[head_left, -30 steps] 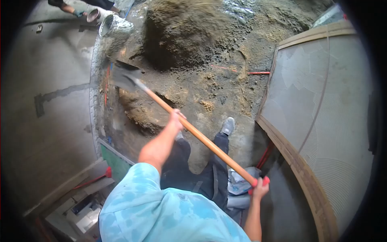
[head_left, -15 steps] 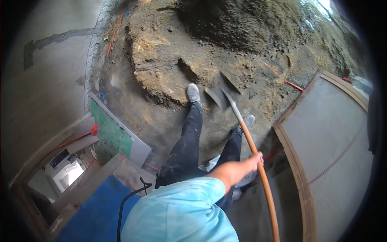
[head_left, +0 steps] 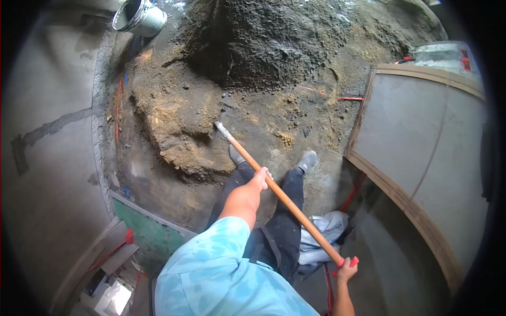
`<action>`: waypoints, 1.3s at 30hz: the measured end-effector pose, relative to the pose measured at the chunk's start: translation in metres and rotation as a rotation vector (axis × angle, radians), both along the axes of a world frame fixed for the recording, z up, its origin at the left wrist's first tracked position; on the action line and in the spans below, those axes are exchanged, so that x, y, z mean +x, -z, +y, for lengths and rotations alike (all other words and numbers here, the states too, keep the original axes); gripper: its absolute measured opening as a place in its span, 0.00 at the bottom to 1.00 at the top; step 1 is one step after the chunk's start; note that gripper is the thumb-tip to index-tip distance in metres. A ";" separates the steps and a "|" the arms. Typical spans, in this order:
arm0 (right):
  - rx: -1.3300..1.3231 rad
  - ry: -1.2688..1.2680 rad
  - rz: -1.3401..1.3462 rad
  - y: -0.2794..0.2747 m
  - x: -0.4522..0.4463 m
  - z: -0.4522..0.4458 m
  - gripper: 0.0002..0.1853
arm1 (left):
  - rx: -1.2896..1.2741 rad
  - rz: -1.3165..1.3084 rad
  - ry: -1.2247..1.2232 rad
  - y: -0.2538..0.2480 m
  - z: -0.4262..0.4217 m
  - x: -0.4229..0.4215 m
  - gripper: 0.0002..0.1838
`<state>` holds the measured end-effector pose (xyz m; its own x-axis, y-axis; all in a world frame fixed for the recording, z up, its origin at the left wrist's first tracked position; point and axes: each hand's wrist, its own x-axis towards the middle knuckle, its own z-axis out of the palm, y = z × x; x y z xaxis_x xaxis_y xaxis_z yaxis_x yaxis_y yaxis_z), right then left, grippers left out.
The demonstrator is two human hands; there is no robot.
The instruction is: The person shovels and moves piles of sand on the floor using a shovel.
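Note:
A shovel with a long wooden shaft (head_left: 295, 208) slants across in front of my legs. My left hand (head_left: 263, 178) is wrapped round the shaft about halfway along. At the top end, my right hand (head_left: 346, 268) grips the red handle. The metal socket (head_left: 224, 129) of the shovel meets the dark soil beside the yellowish earth mound (head_left: 174, 134). Its blade cannot be made out and appears covered by soil. My shoes (head_left: 307, 161) stand on the dirt, one close to the mound's edge.
A large dark soil heap (head_left: 269, 47) rises ahead. At the far left stands a bucket (head_left: 147, 20). A wood-framed grey panel (head_left: 406, 118) is on the right, near a crumpled white sack (head_left: 324, 231). A green board (head_left: 150, 226) borders the left side.
The shovel has swung left, from blade showing on the ground between my feet to its lower end at the soil by the mound. My right hand has come into view on the handle.

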<state>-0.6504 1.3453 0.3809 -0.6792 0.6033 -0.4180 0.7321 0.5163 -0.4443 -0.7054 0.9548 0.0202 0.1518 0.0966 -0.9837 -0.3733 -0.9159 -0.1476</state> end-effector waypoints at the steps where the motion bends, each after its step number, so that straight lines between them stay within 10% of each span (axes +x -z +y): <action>1: -0.030 0.067 -0.025 0.001 0.020 0.020 0.06 | -0.007 -0.009 0.021 -0.008 0.009 0.008 0.08; 11: -0.268 0.356 -0.114 0.099 0.076 0.151 0.07 | -0.440 -0.078 0.276 -0.085 0.063 -0.055 0.07; 17: -0.747 0.289 -1.127 0.190 -0.020 0.157 0.15 | -0.862 0.103 0.685 -0.173 0.019 -0.146 0.13; 24: -0.299 0.010 -0.132 0.181 -0.116 0.057 0.13 | -0.675 0.585 0.122 -0.216 -0.066 -0.225 0.03; 30: -0.477 0.279 0.170 0.110 -0.089 0.062 0.11 | -0.441 0.251 -0.003 -0.144 -0.050 -0.176 0.07; 37: 0.284 -0.157 0.051 -0.067 -0.088 0.195 0.20 | 0.093 0.105 -0.130 -0.083 0.159 -0.134 0.08; 39: 0.155 0.135 -0.166 -0.142 -0.119 0.188 0.24 | 0.242 0.112 -0.171 -0.086 0.210 -0.131 0.08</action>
<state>-0.7692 1.5337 0.5225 -0.5177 0.7495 -0.4127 0.8555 0.4611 -0.2356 -0.8363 1.1644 0.1062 0.0054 0.3451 -0.9385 -0.2435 -0.9098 -0.3360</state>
